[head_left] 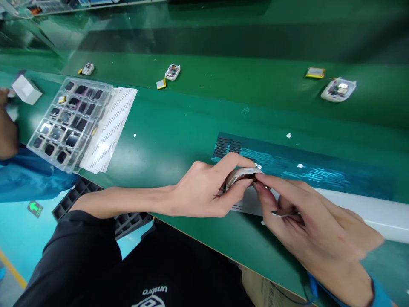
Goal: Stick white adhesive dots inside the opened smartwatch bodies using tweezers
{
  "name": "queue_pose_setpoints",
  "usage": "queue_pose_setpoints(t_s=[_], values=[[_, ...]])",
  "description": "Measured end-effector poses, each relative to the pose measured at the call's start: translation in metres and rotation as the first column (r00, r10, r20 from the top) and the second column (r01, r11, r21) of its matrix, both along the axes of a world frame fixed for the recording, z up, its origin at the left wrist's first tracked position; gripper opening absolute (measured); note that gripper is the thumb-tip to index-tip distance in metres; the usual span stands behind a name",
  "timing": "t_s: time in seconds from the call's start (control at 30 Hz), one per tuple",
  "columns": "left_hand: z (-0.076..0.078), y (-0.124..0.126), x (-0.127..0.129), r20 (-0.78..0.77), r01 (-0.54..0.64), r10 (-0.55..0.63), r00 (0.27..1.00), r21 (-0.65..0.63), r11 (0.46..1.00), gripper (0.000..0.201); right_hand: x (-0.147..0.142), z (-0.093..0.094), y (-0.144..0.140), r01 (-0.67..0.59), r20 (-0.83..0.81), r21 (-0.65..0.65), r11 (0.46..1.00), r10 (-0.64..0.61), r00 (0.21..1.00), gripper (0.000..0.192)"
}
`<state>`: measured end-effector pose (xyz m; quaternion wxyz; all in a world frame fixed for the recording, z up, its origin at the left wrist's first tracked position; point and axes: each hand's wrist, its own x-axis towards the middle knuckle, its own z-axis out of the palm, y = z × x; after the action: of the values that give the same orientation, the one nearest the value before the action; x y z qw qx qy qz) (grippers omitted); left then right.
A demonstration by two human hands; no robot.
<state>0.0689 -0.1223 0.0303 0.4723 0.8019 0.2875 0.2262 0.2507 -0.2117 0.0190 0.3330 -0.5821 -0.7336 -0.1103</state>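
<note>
Head view, and the left hand clasps the white casing over the table, right hand pinching at its edge, seemingly mid-fitting, the next move wanting delicate pressure!

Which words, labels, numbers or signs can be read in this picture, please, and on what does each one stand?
"umbro", upside down, on the black shirt.
White arrow, no readable words, on the green floor sign.
Too small or blurred to read: rows of print on the long white sheet, print on the white paper beside the left hand, marks on the cardboard.
</note>
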Motion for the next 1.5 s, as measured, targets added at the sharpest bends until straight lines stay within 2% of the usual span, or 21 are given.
queue_pose_setpoints(t_s=[0.1, 0.2, 0.37, 0.47, 0.57, 0.67, 0.8, 0.97, 1.17, 1.23, 1.33, 1.5], values=[[-0.004, -0.001, -0.001, 0.022, 0.036, -0.037, 0.999, 0.024, 0.999, 0.036, 0.004, -0.001, -0.002, -0.037, -0.001, -0.021, 0.999, 0.037, 0.999, 0.078], [-0.007, -0.002, -0.001, 0.061, 0.017, -0.019, 0.998, 0.045, 0.999, 0.036, 0.007, -0.003, -0.005, -0.076, -0.01, 0.0, 0.997, 0.076, 0.997, 0.075], [-0.006, -0.002, -0.001, 0.054, 0.008, -0.012, 0.998, 0.059, 0.998, 0.036, 0.006, -0.004, -0.005, -0.018, 0.049, 0.031, 0.999, 0.017, 0.999, 0.083], [-0.005, -0.002, -0.001, 0.08, 0.015, -0.021, 0.997, 0.078, 0.997, 0.036, 0.007, -0.005, -0.007, -0.029, 0.059, 0.032, 0.999, 0.027, 0.998, 0.082], [-0.007, -0.002, -0.001, 0.086, 0.016, -0.026, 0.996, 0.126, 0.992, 0.037, 0.011, -0.007, -0.012, -0.07, 0.064, 0.016, 0.997, 0.069, 0.996, 0.081], [-0.012, -0.002, -0.002, 0.079, 0.011, -0.028, 0.996, 0.206, 0.978, 0.035, 0.016, -0.007, -0.016, -0.084, 0.097, -0.014, 0.996, 0.085, 0.992, 0.072], [-0.015, 0.002, -0.001, 0.159, -0.024, -0.029, 0.987, 0.318, 0.948, 0.031, 0.016, -0.006, -0.014, -0.084, 0.102, -0.084, 0.993, 0.092, 0.99, 0.071], [-0.006, 0.008, -0.001, 0.15, -0.036, 0.005, 0.989, 0.203, 0.978, 0.029, 0.012, -0.005, -0.003, 0.004, 0.017, -0.009, 1.0, -0.004, 1.0, 0.076], [0.001, 0.01, 0.003, 0.089, 0.031, -0.029, 0.996, -0.026, 0.999, 0.024, 0.01, -0.002, 0.0, -0.007, -0.101, -0.05, 0.999, 0.002, 0.995, 0.055], [0.003, 0.011, 0.003, 0.09, 0.063, -0.053, 0.995, -0.115, 0.991, 0.023, 0.011, 0.001, -0.002, 0.008, -0.09, -0.058, 0.998, -0.013, 0.996, 0.055], [0.004, 0.011, 0.003, 0.114, 0.102, -0.078, 0.99, -0.23, 0.968, 0.021, 0.011, 0.005, -0.007, 0.028, 0.002, -0.102, 0.994, -0.028, 1.0, 0.067], [0.001, 0.012, 0.004, 0.163, 0.146, -0.086, 0.983, -0.404, 0.903, 0.02, 0.014, 0.001, -0.008, -0.02, 0.128, -0.026, 0.999, 0.023, 0.992, 0.081]])
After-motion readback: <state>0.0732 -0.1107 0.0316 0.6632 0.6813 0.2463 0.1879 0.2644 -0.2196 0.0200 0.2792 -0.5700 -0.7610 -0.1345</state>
